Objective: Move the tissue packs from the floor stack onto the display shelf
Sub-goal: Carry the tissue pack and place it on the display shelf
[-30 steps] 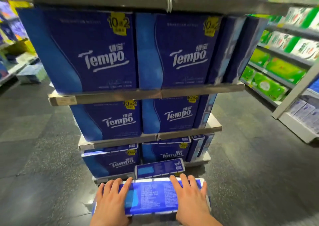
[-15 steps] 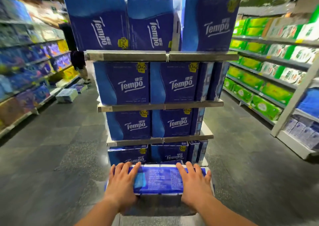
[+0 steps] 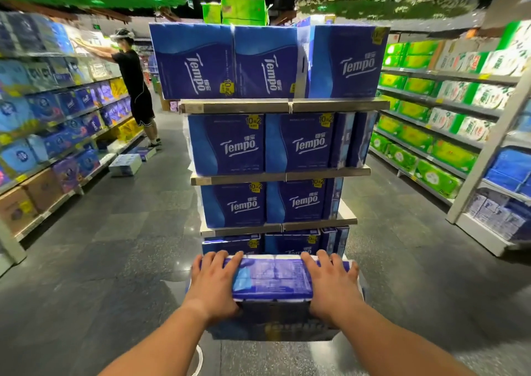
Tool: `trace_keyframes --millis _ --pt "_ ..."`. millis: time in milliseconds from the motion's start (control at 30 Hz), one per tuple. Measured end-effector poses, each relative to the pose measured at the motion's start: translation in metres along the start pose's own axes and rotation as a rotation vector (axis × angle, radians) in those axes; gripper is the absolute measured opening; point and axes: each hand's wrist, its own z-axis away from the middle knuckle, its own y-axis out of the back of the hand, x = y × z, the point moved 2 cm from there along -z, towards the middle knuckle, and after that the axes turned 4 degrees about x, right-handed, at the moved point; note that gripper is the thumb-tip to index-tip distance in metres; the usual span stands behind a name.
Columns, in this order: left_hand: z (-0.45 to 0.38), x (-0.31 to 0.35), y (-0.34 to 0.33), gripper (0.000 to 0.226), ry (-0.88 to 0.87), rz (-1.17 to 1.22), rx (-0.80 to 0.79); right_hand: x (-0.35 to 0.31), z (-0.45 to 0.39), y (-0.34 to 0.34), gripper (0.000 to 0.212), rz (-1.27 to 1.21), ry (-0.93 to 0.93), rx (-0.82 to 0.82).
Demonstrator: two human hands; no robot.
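Note:
I hold a large blue Tempo tissue pack (image 3: pixel 273 281) in front of me, lifted off the floor, with both arms stretched out. My left hand (image 3: pixel 212 283) grips its left end, fingers over the top and thumb at the near edge. My right hand (image 3: pixel 333 283) grips the right end the same way. Straight ahead stands the tiered display shelf (image 3: pixel 284 106), its levels filled with blue Tempo packs (image 3: pixel 227 143). Three more packs (image 3: pixel 267 62) sit on the top tier. The floor stack is hidden below the pack I hold.
A person in black (image 3: pixel 135 88) reaches into the left aisle shelving (image 3: pixel 57 134). Loose packs (image 3: pixel 126 164) lie on the floor near that person. Shelving with green packs (image 3: pixel 431 123) lines the right. Dark tiled floor (image 3: pixel 115 255) runs on both sides of the display.
The pack has risen from near the floor in both hands. My view has tilted upward, so the top tier and the aisles have come into sight.

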Motion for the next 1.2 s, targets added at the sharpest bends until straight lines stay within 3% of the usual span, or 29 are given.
trace_keyframes --millis 167,500,633,800,1200 --pt "0.002 -0.041 0.062 0.108 -0.038 -0.008 0.166 -0.039 0.003 0.058 0.110 -0.018 -0.031 0.148" --pt "-0.018 -0.132 0.236 0.112 -0.094 -0.020 0.599 -0.118 -0.023 0.224 0.115 -0.014 -0.003 0.657" --pt "-0.047 -0.161 0.293 0.113 -0.102 -0.072 0.796 -0.136 -0.048 0.287 0.116 0.031 0.011 0.785" --pt "-0.109 -0.177 0.337 0.111 -0.116 -0.116 0.939 -0.137 -0.110 0.335 0.112 0.040 0.008 0.930" --pt "-0.350 -0.179 0.367 0.105 -0.132 -0.133 1.107 -0.076 -0.330 0.416 0.104 0.169 -0.026 1.038"
